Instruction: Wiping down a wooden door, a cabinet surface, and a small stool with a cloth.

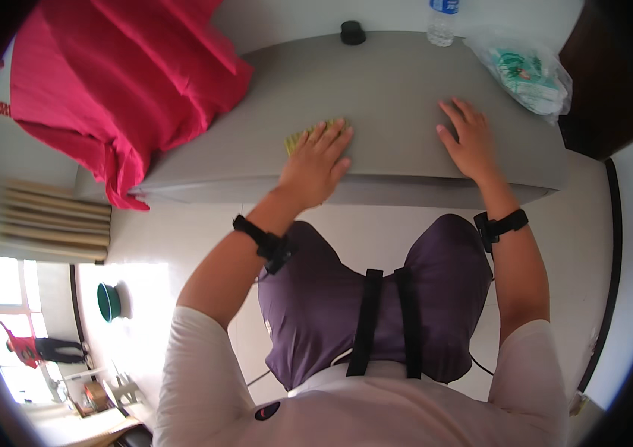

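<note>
My left hand [316, 161] lies palm down on a yellow-green cloth [294, 142], pressing it flat near the front edge of a grey tabletop [392, 78]. Most of the cloth is hidden beneath the fingers; whether they grip it cannot be told. To the right, my right hand [468, 139] rests on the same surface with its fingers apart and nothing in it. Each wrist wears a black strap with a small device.
Red fabric [126, 78] covers the table's left part. Along the back are a black round object [353, 33], a plastic bottle [442, 25] and a clear plastic bag [534, 78] with green-white contents. A green basin [108, 302] stands on the floor; another person [42, 349] is by the window.
</note>
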`<state>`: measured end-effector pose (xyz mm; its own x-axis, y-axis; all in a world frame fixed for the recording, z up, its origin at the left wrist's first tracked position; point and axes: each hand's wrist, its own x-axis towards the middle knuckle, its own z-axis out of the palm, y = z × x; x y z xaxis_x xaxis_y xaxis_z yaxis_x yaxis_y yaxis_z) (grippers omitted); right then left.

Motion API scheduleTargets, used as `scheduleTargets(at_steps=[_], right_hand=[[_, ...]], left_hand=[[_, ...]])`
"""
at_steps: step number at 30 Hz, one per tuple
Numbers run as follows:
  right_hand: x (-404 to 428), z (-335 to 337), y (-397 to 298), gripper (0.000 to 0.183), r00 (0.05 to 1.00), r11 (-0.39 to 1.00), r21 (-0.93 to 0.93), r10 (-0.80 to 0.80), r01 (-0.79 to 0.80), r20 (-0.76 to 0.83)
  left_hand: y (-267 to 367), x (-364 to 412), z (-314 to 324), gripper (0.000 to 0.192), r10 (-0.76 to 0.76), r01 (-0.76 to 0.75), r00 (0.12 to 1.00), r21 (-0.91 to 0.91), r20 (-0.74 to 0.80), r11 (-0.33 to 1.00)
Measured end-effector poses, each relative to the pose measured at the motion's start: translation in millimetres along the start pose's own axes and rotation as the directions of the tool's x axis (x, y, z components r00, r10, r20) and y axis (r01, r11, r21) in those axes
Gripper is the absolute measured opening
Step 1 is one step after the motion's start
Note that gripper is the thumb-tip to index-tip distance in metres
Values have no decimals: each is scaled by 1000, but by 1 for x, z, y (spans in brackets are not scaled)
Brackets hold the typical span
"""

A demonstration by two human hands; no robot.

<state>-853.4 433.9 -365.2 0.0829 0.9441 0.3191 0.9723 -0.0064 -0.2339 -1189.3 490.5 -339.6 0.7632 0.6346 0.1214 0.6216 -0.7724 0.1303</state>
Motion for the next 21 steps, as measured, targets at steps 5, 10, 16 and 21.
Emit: scheduleTargets(at_steps=[5, 10, 16, 21], right_hand=[[0, 6, -4, 48, 999, 999, -32, -22, 21, -23], [-4, 8, 0, 48, 1000, 991, -132, -14, 10, -25], [-6, -7, -10, 48, 1000, 984, -176, 8, -5, 16], [-4, -9, -9, 49, 1000, 981, -192, -22, 25, 18]], left_hand=[[-61, -38, -10, 56, -194, 194, 981, -7, 20, 981], [-84, -72, -22, 58, -377, 379, 921, 2, 93, 925], [-83, -47, -27, 60, -338, 342, 909, 27, 245, 939], [-89, 19, -21, 62, -243, 243, 925, 36, 290, 969]])
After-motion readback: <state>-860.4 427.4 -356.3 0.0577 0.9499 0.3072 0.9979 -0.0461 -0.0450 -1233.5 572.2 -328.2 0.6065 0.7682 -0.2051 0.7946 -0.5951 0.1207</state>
